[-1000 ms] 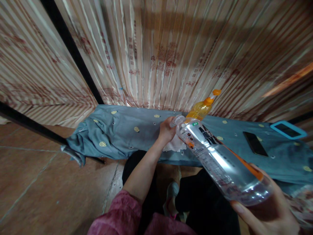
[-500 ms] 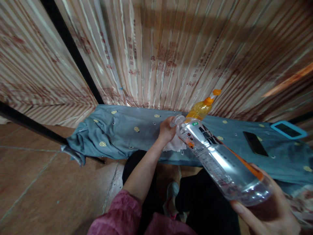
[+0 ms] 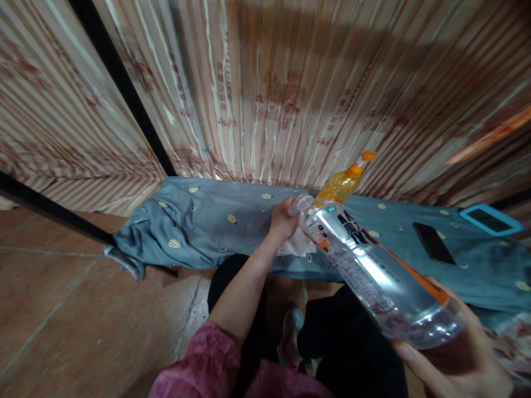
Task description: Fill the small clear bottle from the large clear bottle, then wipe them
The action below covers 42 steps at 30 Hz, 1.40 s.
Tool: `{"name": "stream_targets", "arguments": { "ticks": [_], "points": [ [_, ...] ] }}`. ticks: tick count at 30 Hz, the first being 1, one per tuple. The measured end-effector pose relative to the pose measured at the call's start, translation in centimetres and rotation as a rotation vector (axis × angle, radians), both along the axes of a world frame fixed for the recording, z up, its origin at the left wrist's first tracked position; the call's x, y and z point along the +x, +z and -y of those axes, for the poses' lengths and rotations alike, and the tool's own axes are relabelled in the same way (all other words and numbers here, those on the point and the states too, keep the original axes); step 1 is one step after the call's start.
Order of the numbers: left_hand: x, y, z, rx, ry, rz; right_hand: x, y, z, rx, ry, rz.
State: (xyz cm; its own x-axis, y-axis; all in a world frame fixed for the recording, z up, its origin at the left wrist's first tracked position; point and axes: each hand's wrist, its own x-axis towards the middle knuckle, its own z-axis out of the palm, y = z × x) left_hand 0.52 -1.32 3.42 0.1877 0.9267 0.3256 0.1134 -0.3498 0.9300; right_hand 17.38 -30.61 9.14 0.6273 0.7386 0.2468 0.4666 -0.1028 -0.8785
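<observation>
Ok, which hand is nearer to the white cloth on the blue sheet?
Left. The left hand rests right at the white cloth; the right hand is apart from it, holding the clear bottle by its base.

A blue-grey patterned cloth [image 3: 215, 221] covers the low surface and bunches at its left end. Near the back edge, an orange bottle [image 3: 338, 185] with an orange cap leans against the striped curtain [image 3: 269, 88]. Toward the right end lie a black phone [image 3: 433, 243] and, further back, a blue-cased device [image 3: 489, 219]. Brown floor tiles [image 3: 74, 320] lie below.
</observation>
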Motion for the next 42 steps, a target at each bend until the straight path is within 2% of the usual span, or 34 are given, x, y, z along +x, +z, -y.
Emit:
{"name": "stream_targets", "arguments": {
  "ticks": [7, 17, 36, 42],
  "points": [
    [0.02, 0.08, 0.05, -0.026, -0.004, 0.018, -0.41, -0.03, -0.19, 0.017, -0.004, -0.079],
    [0.02, 0.16, 0.07, -0.031, -0.002, 0.002, -0.07, 0.09, -0.08, 0.016, -0.003, 0.009],
    [0.22, -0.57, -0.29, -0.006, -0.008, 0.026, -0.18, -0.04, -0.01, -0.008, -0.029, -0.059],
    [0.11, -0.36, -0.23, -0.009, -0.005, 0.005, -0.31, -0.11, -0.15, 0.008, -0.021, -0.055]
  ]
}}
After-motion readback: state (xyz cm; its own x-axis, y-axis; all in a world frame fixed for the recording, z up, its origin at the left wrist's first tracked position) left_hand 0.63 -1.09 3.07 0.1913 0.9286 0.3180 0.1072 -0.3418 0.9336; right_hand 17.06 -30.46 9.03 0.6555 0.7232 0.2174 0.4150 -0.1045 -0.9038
